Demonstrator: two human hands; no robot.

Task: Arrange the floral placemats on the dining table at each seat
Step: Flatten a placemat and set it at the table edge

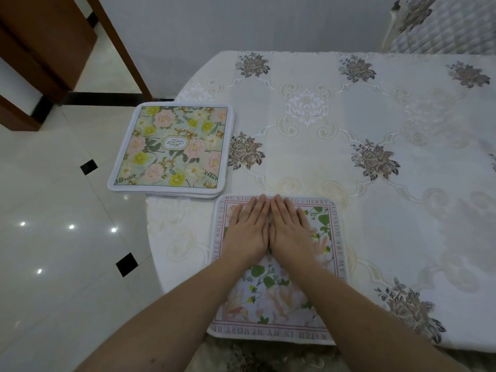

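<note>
both the left hand [248,232] and right hand [291,230] lie flat, fingers straight, gripping nothing, pressing the square pink-bordered floral fabric placemat [276,294] onto the embroidered cream tablecloth [375,146] at the near seat. beyond the left hand, the stack of green-and-yellow floral placemats [171,147] awaits; other seats seem undone.

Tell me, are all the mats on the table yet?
Not yet. One mat lies flat at the near seat. Both hands, left hand and right hand, press on it with straight fingers, smoothing it. A stack of mats waits at the table's left corner, partly over the edge. The rest of the tablecloth shows no mats, so most seats are left.
</note>
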